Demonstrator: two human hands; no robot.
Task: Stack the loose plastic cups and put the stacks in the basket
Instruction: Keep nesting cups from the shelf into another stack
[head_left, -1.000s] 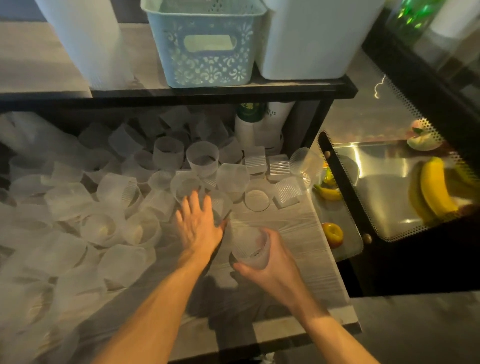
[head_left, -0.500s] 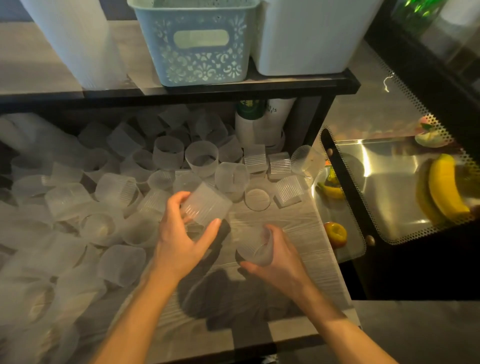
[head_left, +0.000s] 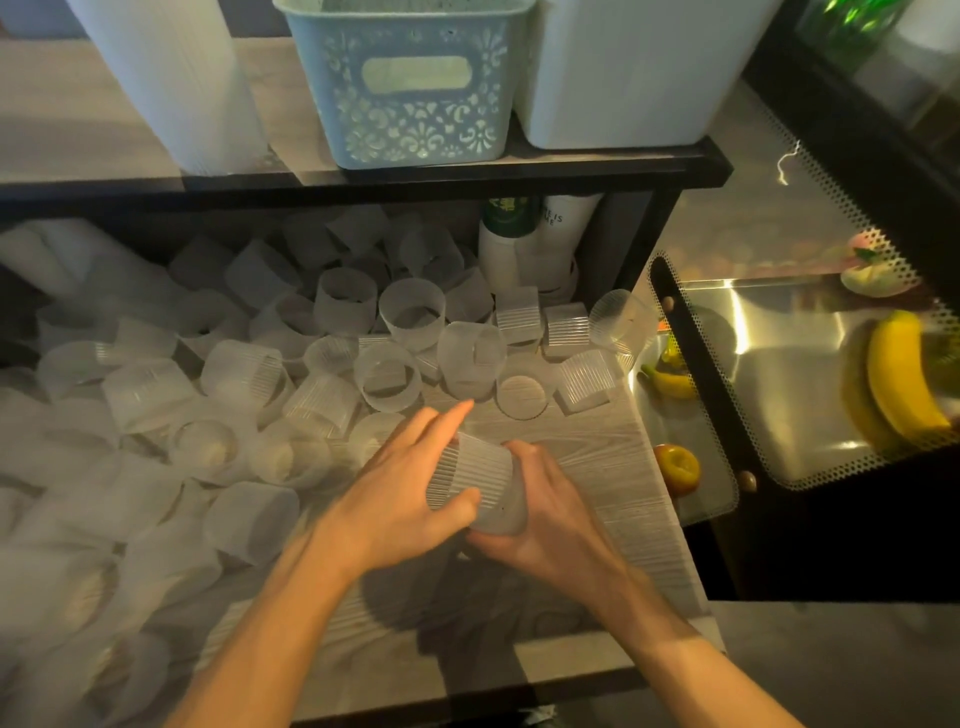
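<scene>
Head view: the left hand (head_left: 400, 499) grips a ribbed cup (head_left: 470, 475), seating it into the cup (head_left: 501, 512) the right hand (head_left: 545, 525) cradles, so they nest. Loose cups (head_left: 249, 379) lie beyond-left; the basket (head_left: 415, 88) stands beyond, on a shelf.

The basket (head_left: 410, 83) is cut off by the top edge; cups (head_left: 62, 545) at the table's left edge are blurred.

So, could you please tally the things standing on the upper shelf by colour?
Light blue: 1, the lace-patterned basket
White: 2, the ribbed container and the smooth bin
Total: 3
</scene>
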